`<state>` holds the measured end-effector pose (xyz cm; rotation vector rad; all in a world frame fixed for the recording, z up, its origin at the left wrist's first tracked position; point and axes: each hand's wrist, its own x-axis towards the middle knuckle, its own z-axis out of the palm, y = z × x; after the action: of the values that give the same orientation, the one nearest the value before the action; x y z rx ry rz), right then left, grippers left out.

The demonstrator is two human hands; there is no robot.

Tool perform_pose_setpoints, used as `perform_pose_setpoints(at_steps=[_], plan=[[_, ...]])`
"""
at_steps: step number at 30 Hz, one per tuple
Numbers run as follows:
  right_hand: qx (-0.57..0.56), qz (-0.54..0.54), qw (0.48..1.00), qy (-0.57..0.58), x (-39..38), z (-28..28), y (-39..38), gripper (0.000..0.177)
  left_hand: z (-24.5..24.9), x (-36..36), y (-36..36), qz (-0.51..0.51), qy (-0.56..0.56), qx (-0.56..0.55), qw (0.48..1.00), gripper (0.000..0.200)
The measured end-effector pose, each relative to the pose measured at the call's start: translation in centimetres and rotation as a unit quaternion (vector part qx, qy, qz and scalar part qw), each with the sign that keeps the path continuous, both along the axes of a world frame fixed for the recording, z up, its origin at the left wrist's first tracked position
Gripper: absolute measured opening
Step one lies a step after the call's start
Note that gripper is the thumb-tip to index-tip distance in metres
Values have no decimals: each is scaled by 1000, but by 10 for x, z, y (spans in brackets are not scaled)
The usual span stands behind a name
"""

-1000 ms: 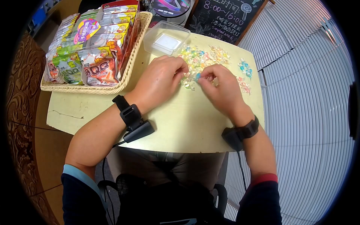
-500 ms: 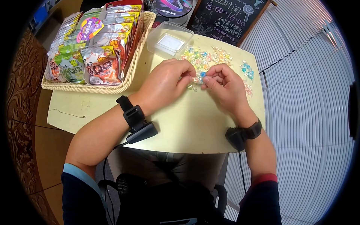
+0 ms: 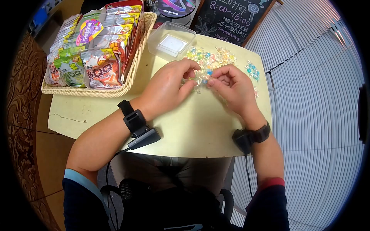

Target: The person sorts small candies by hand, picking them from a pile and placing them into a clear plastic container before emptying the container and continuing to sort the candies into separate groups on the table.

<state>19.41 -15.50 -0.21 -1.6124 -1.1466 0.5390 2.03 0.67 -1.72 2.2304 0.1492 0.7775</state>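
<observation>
**Blue candy [image 3: 209,72] in your right hand [image 3: 233,87]**

Your right thumb and index finger come narrowly together and hold the blue candy at the near side of the candy pile [image 3: 223,57]. Your left hand [image 3: 165,84] is just beside, with its thumb and fingers parted. Beyond it, the clear box [image 3: 158,49] stands on the table [image 3: 185,131].

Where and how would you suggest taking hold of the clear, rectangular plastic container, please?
I would pinch the clear, rectangular plastic container by the upper edge of its near wall, coming from the person's side. That straight, thin-looking edge should suit thumb and fingers; the tan woven basket crowds its left, and small, clear-wrapped coloured candies lie close on its right.
</observation>
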Motion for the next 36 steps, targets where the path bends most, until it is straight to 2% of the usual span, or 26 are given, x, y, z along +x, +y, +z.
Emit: perform_pose_setpoints(at_steps=[2, 3, 5, 7, 10, 13, 26, 30, 32, 36], plan=[[7, -61, 995, -74, 5, 12, -3, 14, 0, -1, 2, 7, 2, 13, 1000, 27], [12, -98, 994, -48, 12, 16, -5, 14, 1, -2, 3, 2, 11, 49, 999, 29], [50, -148, 982, -105, 48, 18, -14, 13, 1, -3, 5, -3, 20, 84, 996, 30], [47, -208, 967, -136, 90, 14, -24, 15, 0, -2, 7, -25, 18, 154, 988, 32], [11, -258, 951, -169, 127, 6, -35, 17, 1, -3, 5, -49, 33, 167, 984, 34], [-6, -263, 945, -194, 128, -4, -35, 20, -3, -4, 3, -54, 51, 211, 975, 37], [-95, -301, 915, -252, 128, -5, -34, 18, -8, -4, 0, -72, 97, 239, 963, 54], [-96, -292, 916, -260, 124, -2, -34, 17, -9, -4, -1, -82, 103, 245, 961, 56], [-53, -262, 939, -217, 119, 1, -31, 18, -10, -4, -1, -82, 110, 245, 960, 56], [-31, -230, 954, -189, 102, -4, -16, 21, -7, -4, -1, -82, 132, 241, 958, 57]])
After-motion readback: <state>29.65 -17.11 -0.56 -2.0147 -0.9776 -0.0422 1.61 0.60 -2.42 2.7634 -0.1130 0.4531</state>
